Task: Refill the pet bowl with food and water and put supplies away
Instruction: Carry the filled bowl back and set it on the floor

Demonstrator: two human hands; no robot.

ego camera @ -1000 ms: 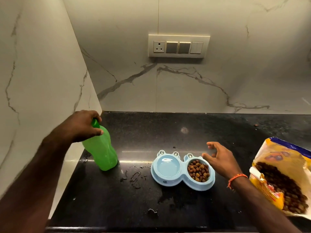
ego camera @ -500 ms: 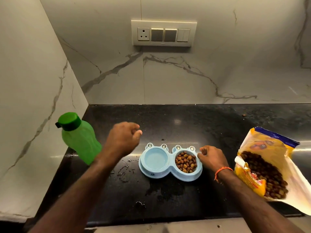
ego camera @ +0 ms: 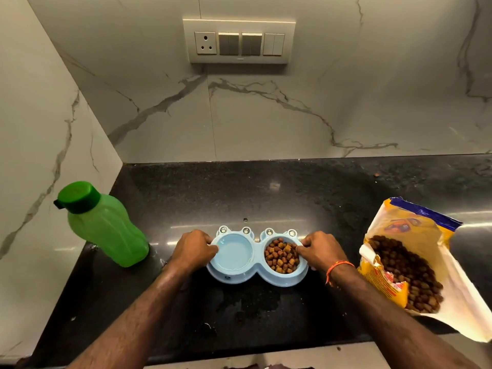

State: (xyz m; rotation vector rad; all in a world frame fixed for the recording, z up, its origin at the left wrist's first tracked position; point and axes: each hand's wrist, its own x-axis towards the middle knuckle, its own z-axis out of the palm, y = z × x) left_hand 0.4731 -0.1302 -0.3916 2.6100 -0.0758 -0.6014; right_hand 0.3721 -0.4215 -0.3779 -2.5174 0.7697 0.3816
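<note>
both hands [ego camera: 193,249] [ego camera: 318,250] gripping — pet bowl [ego camera: 257,272]

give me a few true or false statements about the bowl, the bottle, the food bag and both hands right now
1. Both hands grip the double pet bowl, the left hand at the water end and the right hand at the food end. True.
2. The green bottle has its cap off. False: the green cap is on.
3. The kibble sits in the bowl's right compartment. True.
4. The food bag is sealed shut. False: it is open, with kibble showing inside.
5. The bottle stands to the right of the bowl. False: it stands to the left, near the side wall.
</note>
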